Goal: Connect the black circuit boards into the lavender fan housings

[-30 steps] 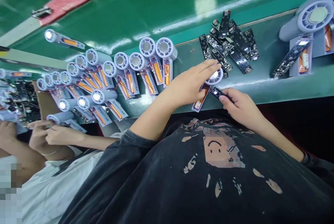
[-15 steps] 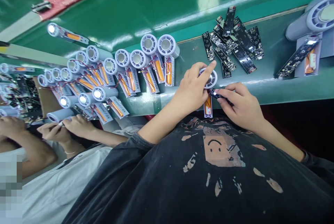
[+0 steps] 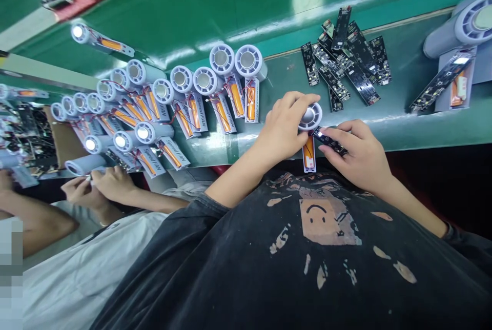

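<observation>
**Fan body and circuit board held at the bench edge**

While the left hand wraps its fingers around the round head of a small grey fan body, the right hand pinches a narrow black circuit board between thumb and fingers, its tip close against the fan body's handle. That handle, open and showing an orange battery, points toward the person's black shirt, at the near edge of the green bench. Both hands are closed on their parts and sit close together. Beyond them lies a loose pile of black boards; to the left, a row of similar fan bodies lies with handles open. Further left, a co-worker's hands hold a small part over another cluster of fans
</observation>
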Available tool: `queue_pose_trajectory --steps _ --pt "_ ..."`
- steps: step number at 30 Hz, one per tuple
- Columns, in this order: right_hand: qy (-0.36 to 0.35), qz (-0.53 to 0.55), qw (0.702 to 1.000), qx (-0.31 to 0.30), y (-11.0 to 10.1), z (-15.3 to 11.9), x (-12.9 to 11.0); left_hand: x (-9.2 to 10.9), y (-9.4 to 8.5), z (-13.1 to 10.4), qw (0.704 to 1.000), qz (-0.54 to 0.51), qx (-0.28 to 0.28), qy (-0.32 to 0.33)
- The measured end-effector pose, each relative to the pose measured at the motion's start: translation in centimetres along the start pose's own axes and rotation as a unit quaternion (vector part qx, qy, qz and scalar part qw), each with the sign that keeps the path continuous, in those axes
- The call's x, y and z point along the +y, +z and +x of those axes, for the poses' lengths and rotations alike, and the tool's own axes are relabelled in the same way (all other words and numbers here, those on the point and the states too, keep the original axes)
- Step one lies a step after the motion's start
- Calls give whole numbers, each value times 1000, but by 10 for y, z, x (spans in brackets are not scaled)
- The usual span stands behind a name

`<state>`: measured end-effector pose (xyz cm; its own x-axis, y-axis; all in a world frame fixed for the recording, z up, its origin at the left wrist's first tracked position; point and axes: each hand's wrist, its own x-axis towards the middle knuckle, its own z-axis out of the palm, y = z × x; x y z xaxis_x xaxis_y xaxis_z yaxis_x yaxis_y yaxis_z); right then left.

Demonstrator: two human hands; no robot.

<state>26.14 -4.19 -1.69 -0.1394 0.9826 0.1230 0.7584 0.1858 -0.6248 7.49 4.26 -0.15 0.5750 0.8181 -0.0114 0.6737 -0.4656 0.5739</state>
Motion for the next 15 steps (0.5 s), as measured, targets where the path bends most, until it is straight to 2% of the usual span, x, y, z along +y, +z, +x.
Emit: queue_pose_trajectory --steps 3,5,10,12,15 --pt "-12 -11 1000 -4 0 -1 0 0 6 -1 1000 12 16 -7" --pt "-12 -22 1000 0 0 -2 0 -3 7 -3 1000 15 10 12" --pt "-15 -33 999 9 0 -4 2 -14 -7 -8 991 63 -53 105" --pt "-9 -36 999 3 -1 -5 1 -15 -12 -9 986 107 -57 112" --pt "-1 -41 999 -15 -4 -6 -1 -14 -16 -10 981 163 -33 95"
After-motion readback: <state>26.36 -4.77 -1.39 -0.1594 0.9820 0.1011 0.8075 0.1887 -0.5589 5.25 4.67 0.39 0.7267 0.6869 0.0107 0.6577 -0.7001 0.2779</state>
